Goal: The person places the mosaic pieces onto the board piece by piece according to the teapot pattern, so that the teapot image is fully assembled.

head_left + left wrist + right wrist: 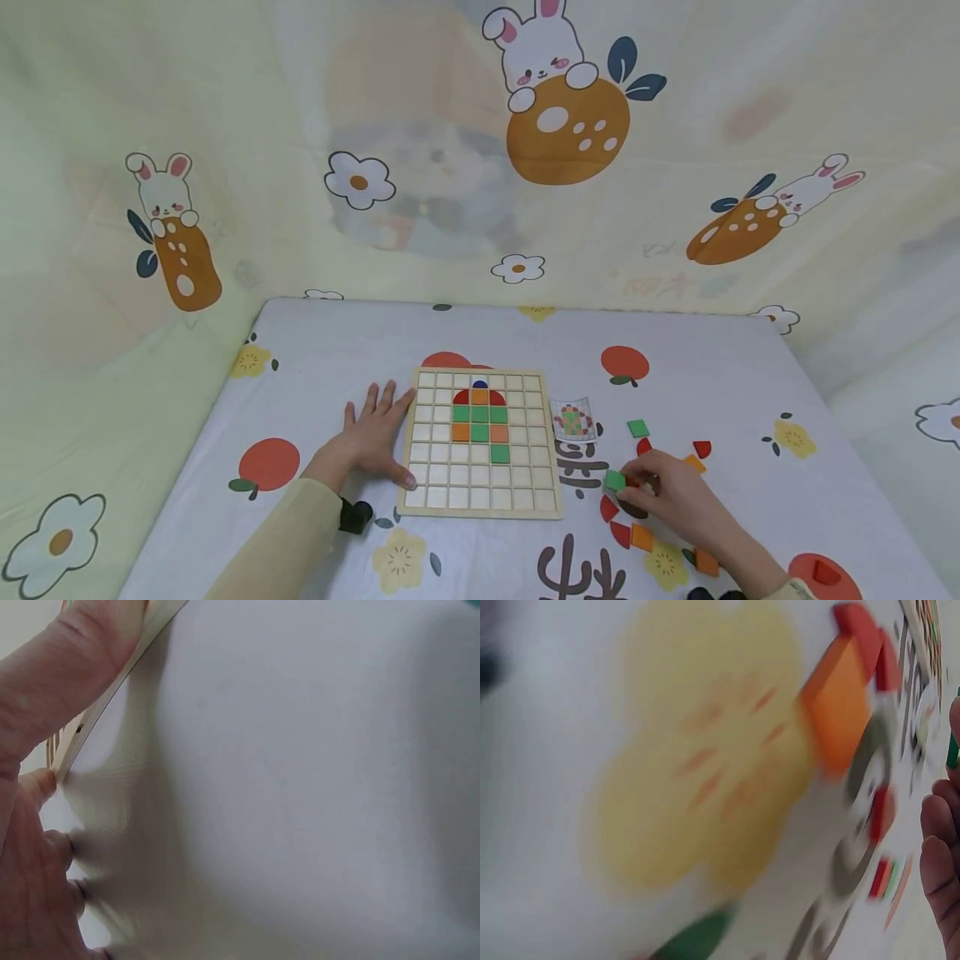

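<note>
A wooden grid board (480, 498) lies flat on the table, with green, orange, pink, red and blue pieces set in its upper middle cells. My left hand (371, 439) rests at the board's left edge with fingers spread, its thumb on the lower left of the frame. In the left wrist view, the thumb (67, 667) lies along the board's side. To the right of the board, my right hand (667, 487) pinches a green square tile (615, 481) between thumb and fingers. That tile shows only as a sliver at the right wrist view's edge.
Around the right hand lie loose pieces: a green tile (638, 428), an orange square (641, 537), a red piece (620, 534) and several others. A small pattern card (573, 420) touches the board's right side. Printed cloth covers the table (330, 333).
</note>
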{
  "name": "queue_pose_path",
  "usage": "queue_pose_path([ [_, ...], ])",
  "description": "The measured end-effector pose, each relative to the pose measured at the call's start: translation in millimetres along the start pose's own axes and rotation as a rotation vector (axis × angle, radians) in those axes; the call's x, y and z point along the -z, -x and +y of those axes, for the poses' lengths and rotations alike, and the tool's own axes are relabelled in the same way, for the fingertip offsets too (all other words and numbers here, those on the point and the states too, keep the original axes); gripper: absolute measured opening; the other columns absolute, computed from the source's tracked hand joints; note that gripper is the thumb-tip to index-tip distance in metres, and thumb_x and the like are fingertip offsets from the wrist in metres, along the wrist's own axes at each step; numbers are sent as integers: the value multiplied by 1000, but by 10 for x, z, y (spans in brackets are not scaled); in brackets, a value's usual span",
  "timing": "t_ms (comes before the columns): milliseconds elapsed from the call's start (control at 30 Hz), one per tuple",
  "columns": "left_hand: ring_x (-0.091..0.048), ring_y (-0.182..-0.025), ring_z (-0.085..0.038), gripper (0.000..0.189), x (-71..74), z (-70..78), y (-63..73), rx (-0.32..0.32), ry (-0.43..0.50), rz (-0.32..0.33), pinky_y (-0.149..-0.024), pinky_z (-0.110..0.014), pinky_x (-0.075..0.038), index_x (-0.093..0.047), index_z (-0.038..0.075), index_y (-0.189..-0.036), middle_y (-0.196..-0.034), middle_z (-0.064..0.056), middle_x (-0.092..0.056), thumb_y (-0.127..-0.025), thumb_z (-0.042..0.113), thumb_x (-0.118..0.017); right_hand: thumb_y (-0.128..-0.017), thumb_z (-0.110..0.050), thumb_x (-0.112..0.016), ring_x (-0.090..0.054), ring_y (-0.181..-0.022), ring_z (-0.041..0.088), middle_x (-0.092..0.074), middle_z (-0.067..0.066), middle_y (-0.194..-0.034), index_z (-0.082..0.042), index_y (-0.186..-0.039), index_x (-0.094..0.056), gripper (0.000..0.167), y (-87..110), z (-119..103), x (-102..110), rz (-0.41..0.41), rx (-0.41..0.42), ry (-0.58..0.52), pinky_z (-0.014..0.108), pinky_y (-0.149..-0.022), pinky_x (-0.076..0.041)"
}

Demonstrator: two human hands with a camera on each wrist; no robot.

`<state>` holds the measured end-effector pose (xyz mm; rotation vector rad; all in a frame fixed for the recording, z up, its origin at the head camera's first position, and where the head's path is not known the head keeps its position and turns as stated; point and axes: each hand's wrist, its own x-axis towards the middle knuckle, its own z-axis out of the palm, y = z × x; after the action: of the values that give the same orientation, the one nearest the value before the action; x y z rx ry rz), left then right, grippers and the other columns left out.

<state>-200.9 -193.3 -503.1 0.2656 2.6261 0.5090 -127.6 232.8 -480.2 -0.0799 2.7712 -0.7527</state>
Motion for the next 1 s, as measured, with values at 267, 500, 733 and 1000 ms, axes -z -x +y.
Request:
queue_pose_path([
  [267, 8, -158, -46, 136, 14, 12, 16, 3, 16, 0, -119, -76, 2, -16, 18, -165, -173, -18, -1, -60, 49, -96, -81, -19, -87, -59, -82, 9, -68, -5, -92, -14, -99, -78, 21, -271, -433, -180, -32, 97, -2, 21, -70, -55],
  [500, 8, -158, -46, 135, 20, 18, 7, -5, 18, 4, -119, -76, 3, -17, 18, -165, -173, -18, -2, -60, 48, -96, -80, -20, -88, -64, -88, 9, -71, -4, -96, -12, -101, -78, 25, -468, -716, -333, -50, 143, 8, 29, -80, -59],
  [733, 8, -158, -46, 136, 24, 5, 4, -2, 13, 3, -119, -77, 3, -17, 17, -165, -173, -19, -2, -60, 49, -97, -81, -21, -87, -56, -87, 12, -70, -4, -98, -12, -102, -79, 25, -621, -982, -468, -63, 215, 56, 33, -83, -54],
  [1000, 7, -158, -46, 136, 0, -13, -17, 3, 2, -2, -119, -77, 2, -17, 18, -165, -173, -19, -2, -60, 50, -96, -83, -22, -85, -56, -82, 11, -68, -4, -92, -10, -100, -78, 22, -752, -1219, -590, -124, 328, 109, 34, -80, -55],
])
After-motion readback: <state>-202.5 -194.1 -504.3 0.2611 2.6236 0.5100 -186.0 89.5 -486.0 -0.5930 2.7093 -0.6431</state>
